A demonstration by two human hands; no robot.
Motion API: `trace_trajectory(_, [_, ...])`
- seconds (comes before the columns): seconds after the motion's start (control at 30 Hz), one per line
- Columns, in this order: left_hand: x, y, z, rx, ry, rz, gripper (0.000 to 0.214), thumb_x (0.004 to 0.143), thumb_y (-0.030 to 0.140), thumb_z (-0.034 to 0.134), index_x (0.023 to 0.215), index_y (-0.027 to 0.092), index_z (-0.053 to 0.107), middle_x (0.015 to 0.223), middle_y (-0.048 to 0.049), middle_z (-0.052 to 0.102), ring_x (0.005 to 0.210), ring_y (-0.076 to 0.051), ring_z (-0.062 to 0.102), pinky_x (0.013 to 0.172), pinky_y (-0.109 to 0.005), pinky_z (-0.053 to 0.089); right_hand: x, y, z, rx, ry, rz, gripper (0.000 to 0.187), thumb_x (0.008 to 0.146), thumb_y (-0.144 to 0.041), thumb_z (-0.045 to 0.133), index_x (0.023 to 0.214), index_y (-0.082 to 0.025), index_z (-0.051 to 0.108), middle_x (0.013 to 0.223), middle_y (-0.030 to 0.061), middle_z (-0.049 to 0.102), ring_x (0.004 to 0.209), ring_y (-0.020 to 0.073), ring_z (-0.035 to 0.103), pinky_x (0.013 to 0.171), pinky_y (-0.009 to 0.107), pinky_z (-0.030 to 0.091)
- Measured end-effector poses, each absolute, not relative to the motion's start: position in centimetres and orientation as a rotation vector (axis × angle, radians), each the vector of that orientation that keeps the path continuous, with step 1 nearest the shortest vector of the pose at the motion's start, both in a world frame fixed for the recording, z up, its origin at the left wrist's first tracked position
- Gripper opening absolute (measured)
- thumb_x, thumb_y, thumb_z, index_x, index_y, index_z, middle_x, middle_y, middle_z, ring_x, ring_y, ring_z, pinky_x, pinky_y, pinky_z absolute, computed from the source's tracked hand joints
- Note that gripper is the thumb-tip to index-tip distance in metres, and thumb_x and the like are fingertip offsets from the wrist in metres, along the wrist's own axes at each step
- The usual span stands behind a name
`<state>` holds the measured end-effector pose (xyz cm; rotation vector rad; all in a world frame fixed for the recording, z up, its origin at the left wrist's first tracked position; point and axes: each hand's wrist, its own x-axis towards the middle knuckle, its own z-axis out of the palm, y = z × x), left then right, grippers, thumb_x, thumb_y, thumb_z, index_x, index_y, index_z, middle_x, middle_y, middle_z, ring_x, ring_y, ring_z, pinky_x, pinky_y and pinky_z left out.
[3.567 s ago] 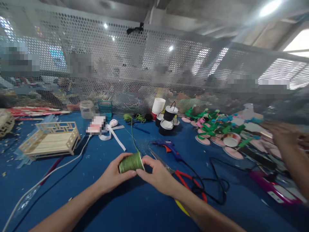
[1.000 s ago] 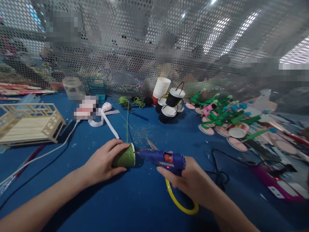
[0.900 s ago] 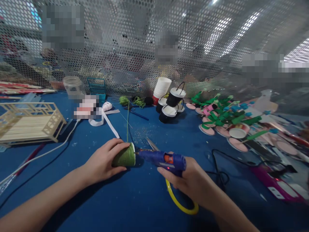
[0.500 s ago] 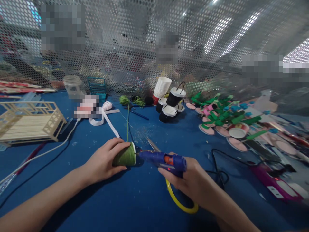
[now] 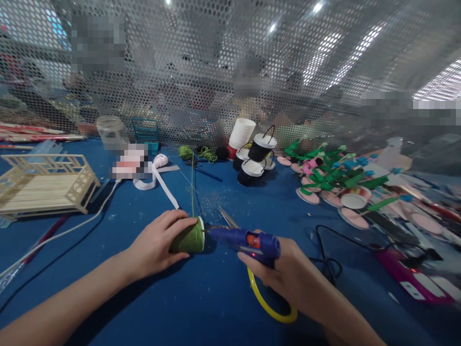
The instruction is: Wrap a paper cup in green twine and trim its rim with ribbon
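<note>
My left hand [image 5: 160,240] is wrapped round a paper cup [image 5: 190,236] wound with green yarn, lying on its side with its white rim to the right. A strand of green yarn [image 5: 192,190] runs from the cup back to a green ball [image 5: 185,152]. In my right hand [image 5: 284,269] is a blue glue gun [image 5: 245,242] with a small red light lit. Its nozzle points left and is at the cup's rim; whether it touches I cannot tell. Partly hidden beneath the gun lie scissors [image 5: 272,305] with yellow handles, their blades pointing away.
Black cups with wire handles [image 5: 251,172] and a stack of white cups [image 5: 242,133] stand at the back. Pink discs with green and blue paper pieces [image 5: 324,180] crowd the right, near a purple power strip [image 5: 410,278]. A wooden-stick model bed [image 5: 43,187] and white ribbon [image 5: 165,185] are left.
The whole view has shifted slightly, with things sitting a little lower in the picture. Both hands keep their holds, and the nozzle stays at the cup's rim.
</note>
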<state>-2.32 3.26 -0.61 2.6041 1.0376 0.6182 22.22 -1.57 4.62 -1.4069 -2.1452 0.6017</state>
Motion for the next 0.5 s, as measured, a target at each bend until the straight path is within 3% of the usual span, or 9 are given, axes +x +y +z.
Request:
trace_trajectory(0.37, [-2.15, 3.09, -0.67, 2.693, 1.029, 0.651, 0.056, 0.069, 0.019, 0.064, 0.12, 0.023, 0.042, 0.117, -0.0111, 0.051, 0.104, -0.026, 0.051, 0.088, -0.043, 0.045, 22.35, -1.41, 4.05, -1.496, -2.045, 0.659, 0.017, 0.076, -0.028, 0.052, 0.062, -0.019, 0.049, 0.056, 0.0, 0.056, 0.047, 0.0111, 0.049, 0.043, 0.021, 0.04])
trace_trajectory(0.5, [-2.12, 3.06, -0.66, 2.734, 0.997, 0.686, 0.053, 0.071, 0.02, 0.063, 0.12, 0.021, 0.042, 0.116, -0.0119, 0.051, 0.104, -0.026, 0.051, 0.088, -0.042, 0.045, 22.07, -1.1, 4.48, -1.492, -2.012, 0.691, 0.01, 0.074, -0.026, 0.054, 0.066, -0.02, 0.055, 0.06, 0.0021, 0.061, 0.051, 0.014, 0.053, 0.052, 0.025, 0.045])
